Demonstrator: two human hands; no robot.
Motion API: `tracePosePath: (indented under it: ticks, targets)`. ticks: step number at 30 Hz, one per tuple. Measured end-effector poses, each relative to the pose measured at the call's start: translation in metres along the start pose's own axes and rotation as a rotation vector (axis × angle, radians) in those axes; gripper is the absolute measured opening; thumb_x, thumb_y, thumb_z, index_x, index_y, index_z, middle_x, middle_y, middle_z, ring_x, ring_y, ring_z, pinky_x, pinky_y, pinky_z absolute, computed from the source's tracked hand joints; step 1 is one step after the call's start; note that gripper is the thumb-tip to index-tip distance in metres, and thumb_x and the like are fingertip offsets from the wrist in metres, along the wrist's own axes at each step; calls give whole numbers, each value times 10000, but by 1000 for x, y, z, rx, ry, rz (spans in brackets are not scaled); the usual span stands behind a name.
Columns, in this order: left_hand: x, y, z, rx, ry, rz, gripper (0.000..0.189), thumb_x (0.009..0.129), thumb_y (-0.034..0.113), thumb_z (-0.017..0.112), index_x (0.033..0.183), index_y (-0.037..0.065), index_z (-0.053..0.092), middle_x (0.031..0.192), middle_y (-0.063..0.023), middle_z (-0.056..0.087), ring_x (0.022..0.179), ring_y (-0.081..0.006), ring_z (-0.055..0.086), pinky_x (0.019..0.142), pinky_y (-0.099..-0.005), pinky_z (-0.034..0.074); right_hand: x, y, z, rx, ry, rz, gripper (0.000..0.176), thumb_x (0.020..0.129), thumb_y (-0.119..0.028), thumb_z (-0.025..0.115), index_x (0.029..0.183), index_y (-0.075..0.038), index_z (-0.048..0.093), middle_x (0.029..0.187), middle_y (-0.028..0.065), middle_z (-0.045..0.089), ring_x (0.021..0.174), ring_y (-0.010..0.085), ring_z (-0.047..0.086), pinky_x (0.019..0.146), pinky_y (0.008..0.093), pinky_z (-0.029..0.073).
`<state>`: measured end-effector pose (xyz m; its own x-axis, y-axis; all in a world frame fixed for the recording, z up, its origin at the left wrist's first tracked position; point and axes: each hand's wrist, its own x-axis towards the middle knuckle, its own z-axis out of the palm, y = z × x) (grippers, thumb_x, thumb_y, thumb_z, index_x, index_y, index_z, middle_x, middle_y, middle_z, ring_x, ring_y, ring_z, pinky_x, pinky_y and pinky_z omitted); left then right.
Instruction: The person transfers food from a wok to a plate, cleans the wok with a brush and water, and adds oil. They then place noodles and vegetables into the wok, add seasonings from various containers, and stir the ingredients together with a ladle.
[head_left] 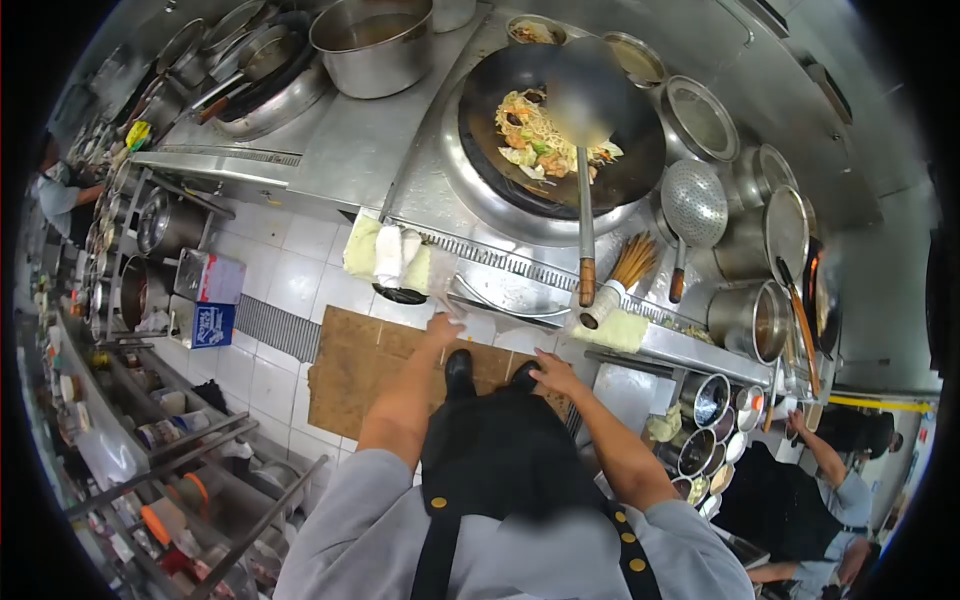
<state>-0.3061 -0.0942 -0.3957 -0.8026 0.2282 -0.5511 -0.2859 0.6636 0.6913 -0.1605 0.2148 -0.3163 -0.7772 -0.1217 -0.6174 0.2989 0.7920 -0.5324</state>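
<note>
My left hand (447, 327) is in front of the stove's front edge, just below a cloth-wrapped handle (392, 255) resting on a folded yellow cloth. Its fingers look partly stretched, with nothing visible in them. My right hand (553, 372) hangs lower, over my shoe, fingers apart and holding nothing. Beyond both hands, a black wok (485, 125) sits on the burner ring with noodles (535, 128), cabbage and meat pieces inside. A ladle (586, 215) with a wooden handle end leans across the wok's front rim; its bowl is blurred.
A bamboo brush (632, 262) lies beside a perforated skimmer (694, 203). Lidded pots (745, 322) and strainers line the right. A large pot (372, 52) stands back left. Cardboard (350, 370) covers the floor. Another person (830, 490) works at right near small bowls (697, 455).
</note>
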Motion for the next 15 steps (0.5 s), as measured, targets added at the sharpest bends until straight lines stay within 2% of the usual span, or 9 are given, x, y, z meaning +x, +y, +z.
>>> tracePosePath:
  ticks: [1,4,5,6,9,10,11,13,15]
  targets:
    - [-17,8,-2,372,-80,47,618,725,413,721,1139,-39,643,1179,-253,614,1092,-355,604,962,-386,479,15,-7,11,93,-35,45,737,891,-497,595,1468,-102,364,1443,225,435,1320,365,440,1103,410,349]
    - [-45,-8,15,201,-77,91,566,820,484,639,1054,-29,673,1137,-223,638,1067,-318,628,916,-396,514,37,-49,18,490,-135,213,692,949,-487,513,1516,-159,293,1380,161,525,1218,321,532,1037,406,423]
    - [-80,30,2,-327,-238,-83,542,860,483,607,1054,-19,669,1109,-207,645,1063,-304,632,875,-402,531,50,-47,38,510,-140,219,692,949,-487,513,1516,-159,293,1380,161,525,1218,321,532,1037,406,423]
    - [-102,55,-1,-865,-382,-266,522,901,482,576,1054,-9,664,1080,-191,653,1059,-290,637,835,-408,548,66,-40,63,956,-223,259,673,951,-495,509,1502,-159,321,1272,123,596,1095,282,581,966,387,464]
    - [-108,63,17,-1294,-537,-224,500,955,482,514,1094,15,625,1069,-170,641,981,-272,652,731,-391,564,67,-93,81,1651,-280,333,621,957,-473,521,1451,-133,360,1209,96,612,1036,239,594,918,389,488]
    - [-94,57,29,-780,-234,-206,440,933,387,579,1161,11,572,1125,-185,608,990,-287,621,770,-404,534,54,-125,75,1709,-239,296,604,959,-458,528,1432,-120,365,1232,101,585,1068,237,576,929,399,479]
    - [-95,58,25,-770,-238,-199,440,933,387,579,1161,11,572,1125,-185,608,990,-287,621,770,-404,534,35,-153,70,1732,-192,253,587,962,-442,536,1414,-107,370,1254,107,559,1099,236,558,941,409,470]
    - [-107,61,19,85,478,331,376,865,270,646,1140,21,588,1177,-199,579,1048,-331,569,858,-420,480,6,-193,62,1663,-98,196,554,966,-412,551,1376,-81,381,1300,118,505,1163,232,523,963,429,453]
    - [-80,-5,68,18,579,274,413,803,182,658,1179,29,581,1200,-217,560,1137,-361,505,944,-431,414,3,-199,65,1473,-89,247,542,968,-411,551,1357,-72,387,1269,118,529,1109,234,548,919,429,475]
